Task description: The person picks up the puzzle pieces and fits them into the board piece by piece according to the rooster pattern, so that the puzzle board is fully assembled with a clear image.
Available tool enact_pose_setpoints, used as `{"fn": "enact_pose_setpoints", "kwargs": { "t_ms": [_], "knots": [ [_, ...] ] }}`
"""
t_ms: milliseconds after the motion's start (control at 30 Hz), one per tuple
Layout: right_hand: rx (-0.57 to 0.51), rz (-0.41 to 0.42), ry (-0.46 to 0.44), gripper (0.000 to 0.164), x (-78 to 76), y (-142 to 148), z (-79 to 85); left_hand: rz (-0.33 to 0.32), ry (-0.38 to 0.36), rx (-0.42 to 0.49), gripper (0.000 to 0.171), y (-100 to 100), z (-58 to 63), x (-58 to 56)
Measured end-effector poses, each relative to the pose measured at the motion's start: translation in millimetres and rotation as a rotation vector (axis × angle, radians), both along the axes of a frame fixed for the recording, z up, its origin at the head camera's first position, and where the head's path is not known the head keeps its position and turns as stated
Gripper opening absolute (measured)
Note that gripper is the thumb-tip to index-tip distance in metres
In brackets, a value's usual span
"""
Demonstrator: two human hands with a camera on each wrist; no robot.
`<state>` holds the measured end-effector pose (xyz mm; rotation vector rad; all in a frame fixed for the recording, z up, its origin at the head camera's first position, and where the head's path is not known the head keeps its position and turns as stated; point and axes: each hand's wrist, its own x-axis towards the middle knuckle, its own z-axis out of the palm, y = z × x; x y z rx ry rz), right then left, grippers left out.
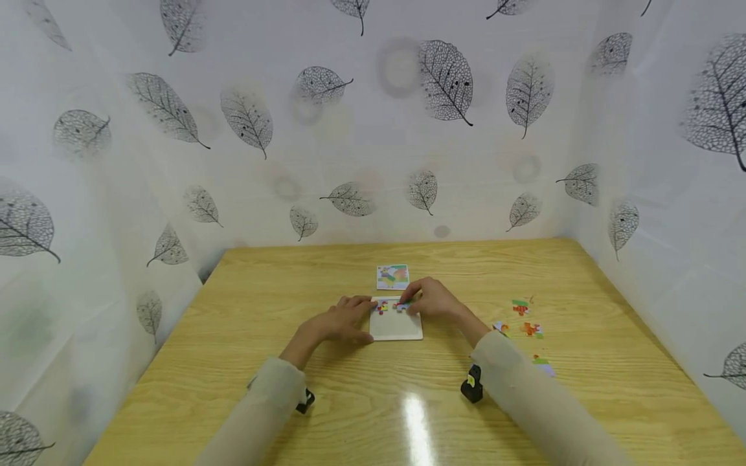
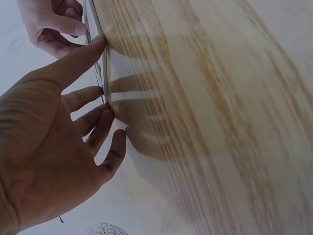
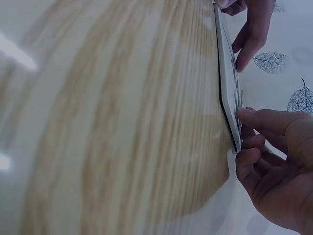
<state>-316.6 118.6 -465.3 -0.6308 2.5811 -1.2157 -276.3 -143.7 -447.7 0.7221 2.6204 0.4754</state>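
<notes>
A white puzzle tray [image 1: 396, 329] lies on the table between the two hands. My left hand [image 1: 340, 321] touches its left side with thumb and fingers spread apart, the thumb by the near corner. One colourful jigsaw piece [image 1: 381, 307] sits in the tray's upper left, close to those fingertips. To its right, my right hand [image 1: 434, 301] pinches another jigsaw piece [image 1: 400, 307] at the tray's upper edge. From the side, the right wrist view shows the right thumb and fingertips [image 3: 244, 115] at the tray's surface; the hand hides most of that piece.
A picture card [image 1: 393, 277] lies just behind the tray. Several loose jigsaw pieces [image 1: 531, 329] are scattered on the wooden table [image 1: 280, 278] to the right, some partly behind the right forearm. Leaf-patterned white curtains [image 1: 361, 142] enclose the back and sides.
</notes>
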Motion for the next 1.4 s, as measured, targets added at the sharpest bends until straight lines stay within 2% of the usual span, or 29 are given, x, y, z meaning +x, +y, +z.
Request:
{"fn": "enact_pose_setpoints", "kwargs": {
  "t_ms": [333,567,833,1167,1400],
  "knots": [
    [0.017,-0.043,0.005,0.017,-2.1,-15,-4.9,0.002,0.001,-0.019,0.078,1,1.1,1.2],
    [0.054,-0.064,0.059,0.018,-3.0,-23,-6.6,-0.006,0.000,-0.014,0.078,0,0.5,1.9],
    [0.073,-0.046,0.075,0.020,-4.5,-27,-7.6,-0.007,0.006,-0.006,0.077,0,0.7,1.1],
    [0.090,-0.029,0.058,0.018,-1.6,-24,-2.0,-0.003,0.007,-0.017,0.078,2,0.7,1.1],
    [0.015,0.006,-0.010,0.018,7.0,-11,6.1,-0.002,0.002,-0.017,0.078,2,1.5,1.5]
  ]
}}
